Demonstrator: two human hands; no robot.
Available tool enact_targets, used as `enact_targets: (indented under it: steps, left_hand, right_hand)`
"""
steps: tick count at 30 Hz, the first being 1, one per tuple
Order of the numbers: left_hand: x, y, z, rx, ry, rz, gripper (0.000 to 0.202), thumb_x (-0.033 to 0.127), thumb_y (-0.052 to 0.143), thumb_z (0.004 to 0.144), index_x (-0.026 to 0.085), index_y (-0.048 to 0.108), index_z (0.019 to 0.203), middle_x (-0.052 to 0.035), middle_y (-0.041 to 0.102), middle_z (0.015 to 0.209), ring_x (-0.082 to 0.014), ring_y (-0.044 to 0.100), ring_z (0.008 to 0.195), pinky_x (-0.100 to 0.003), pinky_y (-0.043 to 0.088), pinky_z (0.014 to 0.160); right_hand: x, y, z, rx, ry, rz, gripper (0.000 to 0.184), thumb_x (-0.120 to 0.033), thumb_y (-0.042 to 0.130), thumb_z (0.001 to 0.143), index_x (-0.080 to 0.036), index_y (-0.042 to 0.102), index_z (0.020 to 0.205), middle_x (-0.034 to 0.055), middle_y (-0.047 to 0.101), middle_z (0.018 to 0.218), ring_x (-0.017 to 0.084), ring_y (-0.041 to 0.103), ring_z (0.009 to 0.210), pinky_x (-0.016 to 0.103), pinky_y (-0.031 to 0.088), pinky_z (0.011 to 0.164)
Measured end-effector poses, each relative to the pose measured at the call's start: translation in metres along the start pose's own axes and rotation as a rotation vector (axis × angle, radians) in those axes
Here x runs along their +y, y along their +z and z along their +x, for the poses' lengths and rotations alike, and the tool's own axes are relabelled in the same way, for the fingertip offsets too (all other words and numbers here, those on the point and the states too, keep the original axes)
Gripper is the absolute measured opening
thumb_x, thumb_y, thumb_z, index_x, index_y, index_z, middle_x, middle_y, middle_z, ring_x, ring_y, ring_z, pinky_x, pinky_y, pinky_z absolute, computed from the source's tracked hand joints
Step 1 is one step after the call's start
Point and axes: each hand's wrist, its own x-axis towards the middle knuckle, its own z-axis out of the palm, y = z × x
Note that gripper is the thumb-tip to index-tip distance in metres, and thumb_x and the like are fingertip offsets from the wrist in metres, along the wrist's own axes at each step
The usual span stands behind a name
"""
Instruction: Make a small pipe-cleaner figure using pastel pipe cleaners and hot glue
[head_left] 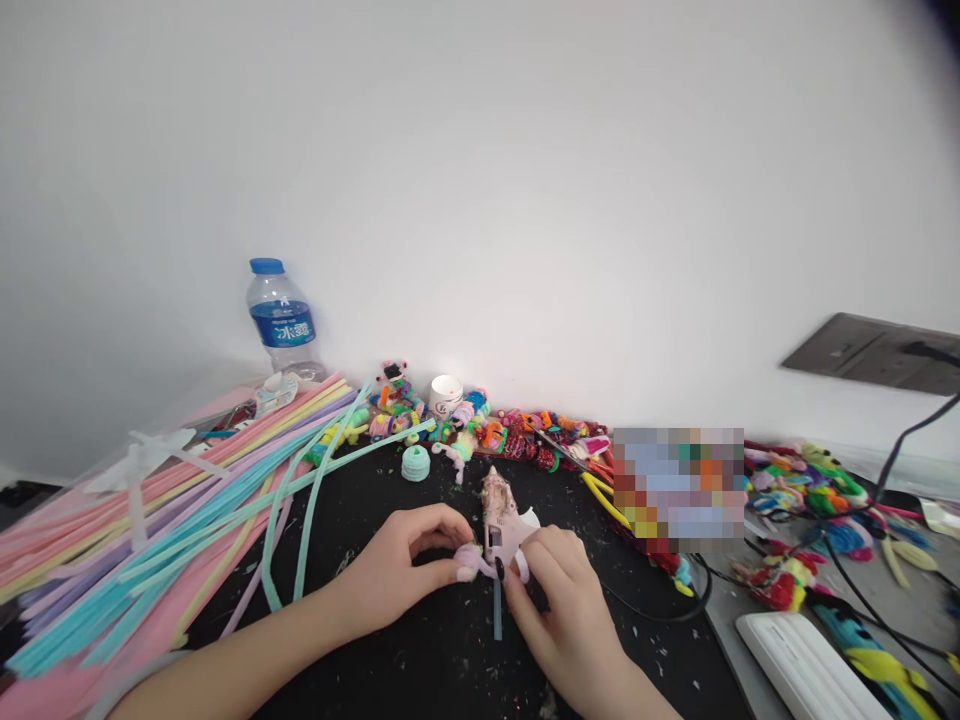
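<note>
Lilac fuzzy piece, part-formed, beside glue gun

Item 1: small rounded piece of lilac fuzzy stem, on the middle of the black desk top, near side. I see the left hand with thumb and fingertips clamped on it.

Item 2: pale pink glue gun, just right of Item 1, nozzle towards the back edge, bluish translucent stick protruding towards the near edge. The right hand has its fingers curled by the grip; whether they clamp it, I cannot tell.

Status: rounded body done, I judge; a short lilac tail, running towards the gun, looks left to settle. I see no glue on the piece.

Item 3: mint-green coiled fuzzy drum, wound, standing apart towards the back edge.

Surroundings: multicoloured fuzzy figures and a white paper cup along the back edge; pastel fuzzy stems heaped along the left edge; clear blue-capped plastic bottle at the back left corner; white plastic slab beyond the black top's right edge.

Obstructions: loose mint stems hang down to the left forearm; a thin black cable loops near the right hand. A pixelated patch hides part of the back right.
</note>
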Motion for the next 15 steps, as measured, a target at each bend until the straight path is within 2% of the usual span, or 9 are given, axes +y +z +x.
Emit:
enact_targets:
  steps: [6, 10, 15]
  left_hand:
    - [-0.0034, -0.004, 0.0038, 0.051, -0.083, -0.158, 0.018, 0.026, 0.071, 0.068, 0.016, 0.061, 0.08, -0.0015, 0.06, 0.079, -0.0164, 0.055, 0.077, -0.027, 0.043, 0.074]
    - [0.0002, -0.0017, 0.004, 0.098, -0.102, -0.244, 0.018, 0.027, 0.071, 0.069, 0.016, 0.062, 0.08, -0.001, 0.06, 0.078, -0.0151, 0.053, 0.076, -0.025, 0.041, 0.072]
    - [0.0004, 0.0052, 0.0035, 0.081, -0.163, -0.488, 0.017, 0.025, 0.071, 0.071, 0.016, 0.062, 0.082, 0.0006, 0.059, 0.075, -0.013, 0.053, 0.073, -0.026, 0.041, 0.074]
  right_hand:
    - [-0.0023, -0.0004, 0.0008, -0.013, -0.029, 0.085, 0.018, -0.013, 0.042, 0.088, -0.018, 0.05, 0.073, 0.0041, 0.054, 0.07, 0.018, 0.048, 0.067, 0.031, 0.037, 0.061]
    - [-0.0058, -0.0018, 0.0016, -0.008, -0.064, 0.146, 0.016, -0.009, 0.041, 0.086, -0.018, 0.052, 0.079, 0.005, 0.057, 0.075, 0.019, 0.051, 0.07, 0.032, 0.04, 0.064]
    - [-0.0098, -0.0028, 0.002, 0.0, -0.085, 0.177, 0.016, -0.007, 0.042, 0.084, -0.018, 0.054, 0.082, 0.0056, 0.058, 0.077, 0.019, 0.054, 0.072, 0.031, 0.043, 0.065]
